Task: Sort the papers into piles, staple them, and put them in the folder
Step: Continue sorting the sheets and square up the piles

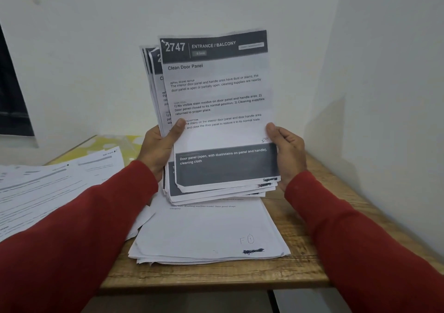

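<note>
I hold a stack of printed sheets (216,92) upright over the table. Its front sheet has a dark header reading "2747 Entrance / Balcony" and the title "Clean Door Panel". My left hand (159,148) grips the stack's left edge, thumb across the front. My right hand (287,150) holds the right edge, thumb on the front sheet. Several sheets behind fan out to the left. Under the stack, a pile of white papers (209,236) lies flat on the wooden table (310,245). A yellow patterned folder (115,144) lies at the back left, partly covered.
A spread of printed papers (45,188) covers the left side, overlapping the folder. White walls close in behind and at the right. A dark window edge (12,101) is at far left. The table's front edge (216,286) runs below the flat pile.
</note>
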A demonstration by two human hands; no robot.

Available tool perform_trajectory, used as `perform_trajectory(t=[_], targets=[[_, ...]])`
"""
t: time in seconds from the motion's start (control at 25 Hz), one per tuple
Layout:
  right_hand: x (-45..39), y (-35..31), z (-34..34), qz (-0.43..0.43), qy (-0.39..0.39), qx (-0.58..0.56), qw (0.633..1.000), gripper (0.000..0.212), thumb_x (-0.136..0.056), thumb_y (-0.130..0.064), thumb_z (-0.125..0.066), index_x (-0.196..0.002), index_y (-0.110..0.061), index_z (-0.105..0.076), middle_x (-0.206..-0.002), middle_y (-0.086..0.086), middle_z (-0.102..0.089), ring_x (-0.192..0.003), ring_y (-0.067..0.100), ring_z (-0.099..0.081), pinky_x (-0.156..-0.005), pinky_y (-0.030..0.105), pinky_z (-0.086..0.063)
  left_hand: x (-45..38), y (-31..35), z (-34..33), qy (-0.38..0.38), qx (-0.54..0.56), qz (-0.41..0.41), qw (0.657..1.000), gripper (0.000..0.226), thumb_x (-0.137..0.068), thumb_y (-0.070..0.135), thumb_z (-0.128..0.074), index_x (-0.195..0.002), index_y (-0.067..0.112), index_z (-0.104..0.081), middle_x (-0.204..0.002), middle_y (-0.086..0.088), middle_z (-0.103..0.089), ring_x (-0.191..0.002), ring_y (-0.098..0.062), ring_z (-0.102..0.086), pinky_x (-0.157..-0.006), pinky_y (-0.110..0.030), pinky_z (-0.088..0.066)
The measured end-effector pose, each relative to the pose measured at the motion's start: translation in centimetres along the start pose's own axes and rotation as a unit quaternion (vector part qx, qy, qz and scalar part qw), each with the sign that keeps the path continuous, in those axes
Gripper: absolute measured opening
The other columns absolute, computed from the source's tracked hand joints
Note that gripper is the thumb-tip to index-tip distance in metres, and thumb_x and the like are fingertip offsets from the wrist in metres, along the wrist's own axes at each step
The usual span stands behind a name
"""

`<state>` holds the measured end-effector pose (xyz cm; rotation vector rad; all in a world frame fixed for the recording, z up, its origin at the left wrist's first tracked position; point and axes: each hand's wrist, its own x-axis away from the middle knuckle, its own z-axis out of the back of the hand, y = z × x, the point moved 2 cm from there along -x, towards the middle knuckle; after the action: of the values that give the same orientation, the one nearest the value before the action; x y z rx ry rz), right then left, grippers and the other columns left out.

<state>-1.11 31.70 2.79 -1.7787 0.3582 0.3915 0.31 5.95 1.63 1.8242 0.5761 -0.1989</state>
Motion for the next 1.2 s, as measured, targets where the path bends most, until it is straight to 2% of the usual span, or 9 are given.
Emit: perform_trajectory(t=[0.12, 0.24, 0.36, 0.52, 0.6, 0.72, 0.88, 1.0, 1.2], targets=[[0.2, -0.1, -0.3, -0.028, -0.02, -0.039, 0.999, 0.027, -0.097, -0.026, -0.061, -0.096, -0.001, -0.071, -0.095, 0.014, -0.07, -0.085, 0.026, -0.063, -0.081, 0.039, -0.052, 0.0, 0.0, 0.0, 0.0, 0.006, -0.001, 1.0, 0.016, -0.094, 0.022, -0.063, -0.106, 0.016, -0.071, -0.109, -0.005, -0.075, -0.103, -0.024, -0.07, -0.095, -0.044, -0.055], [-1.0, -0.1, 0.9, 0.031, 0.018, 0.029, 0.999, 0.03, -0.099, -0.026, -0.059, -0.081, -0.002, -0.065, -0.08, 0.008, -0.06, -0.075, 0.019, -0.053, -0.07, 0.033, -0.045, 0.0, 0.2, 0.0, 0.001, 0.008, -0.01, 1.0, 0.018, -0.093, 0.021, -0.065, -0.109, 0.015, -0.07, -0.108, -0.005, -0.075, -0.1, -0.023, -0.071, -0.09, -0.039, -0.058], [-3.3, -0.1, 4.8, 0.076, 0.168, 0.055, 0.981, 0.031, -0.098, -0.017, -0.057, -0.067, -0.017, -0.058, -0.068, -0.008, -0.053, -0.067, 0.009, -0.045, -0.065, 0.026, -0.04, -0.1, 0.7, 0.3, 0.024, 0.025, -0.021, 0.999, 0.016, -0.092, 0.018, -0.067, -0.106, 0.012, -0.07, -0.1, -0.001, -0.077, -0.091, -0.018, -0.073, -0.078, -0.031, -0.059], [-4.4, 0.2, 10.4, 0.059, 0.376, 0.126, 0.916, 0.03, -0.095, -0.009, -0.048, -0.066, -0.014, -0.049, -0.07, -0.006, -0.042, -0.064, 0.007, -0.038, -0.069, 0.027, -0.039, -0.1, 1.9, 0.5, 0.042, 0.058, -0.044, 0.996, 0.016, -0.094, 0.016, -0.065, -0.109, 0.014, -0.069, -0.102, 0.0, -0.077, -0.094, -0.017, -0.073, -0.079, -0.03, -0.059], [-4.3, 0.5, 11.2, 0.037, 0.424, 0.162, 0.89, 0.024, -0.098, -0.008, -0.045, -0.095, -0.007, -0.069, -0.091, -0.004, -0.06, -0.082, 0.009, -0.053, -0.087, 0.026, -0.047, -0.2, 2.5, 0.5, 0.038, 0.087, -0.051, 0.994, 0.021, -0.096, 0.018, -0.062, -0.116, 0.013, -0.067, -0.108, -0.001, -0.076, -0.098, -0.018, -0.072, -0.081, -0.031, -0.059], [-4.6, 1.0, 10.2, 0.042, 0.359, 0.225, 0.905, 0.034, -0.097, -0.009, -0.046, -0.124, -0.007, -0.066, -0.124, 0.008, -0.067, -0.104, 0.015, -0.059, -0.103, 0.032, -0.047, -0.3, 2.9, 0.7, 0.018, 0.115, -0.041, 0.992, 0.024, -0.096, 0.022, -0.061, -0.119, 0.015, -0.065, -0.111, -0.002, -0.075, -0.101, -0.02, -0.072, -0.08, -0.033, -0.059], [-3.3, 1.3, 4.6, 0.042, 0.118, 0.06, 0.99, 0.026, -0.098, -0.003, -0.051, -0.119, -0.006, -0.066, -0.112, 0.007, -0.071, -0.099, 0.021, -0.067, -0.099, 0.042, -0.053, -0.2, 2.1, 0.4, 0.005, 0.093, -0.027, 0.995, 0.017, -0.096, 0.019, -0.062, -0.112, 0.016, -0.068, -0.109, -0.002, -0.075, -0.099, -0.02, -0.072, -0.08, -0.032, -0.059], [-0.9, 0.9, 0.3, -0.014, -0.037, -0.048, 0.998, 0.025, -0.1, -0.008, -0.052, -0.123, -0.008, -0.063, -0.112, 0.012, -0.07, -0.087, 0.019, -0.069, -0.081, 0.035, -0.057, -0.5, 0.9, 0.5, 0.021, 0.07, -0.002, 0.997, 0.016, -0.095, 0.018, -0.064, -0.109, 0.014, -0.069, -0.103, -0.003, -0.077, -0.092, -0.019, -0.074, -0.077, -0.031, -0.059], [0.2, 0.9, -0.9, -0.065, -0.08, -0.111, 0.989, 0.031, -0.101, -0.016, -0.053, -0.131, -0.009, -0.058, -0.104, 0.013, -0.069, -0.079, 0.021, -0.067, -0.075, 0.037, -0.056, -0.9, -0.4, 1.1, 0.033, 0.056, 0.033, 0.997, 0.016, -0.094, 0.022, -0.065, -0.109, 0.016, -0.069, -0.107, -0.006, -0.075, -0.093, -0.022, -0.073, -0.079, -0.035, -0.06]])
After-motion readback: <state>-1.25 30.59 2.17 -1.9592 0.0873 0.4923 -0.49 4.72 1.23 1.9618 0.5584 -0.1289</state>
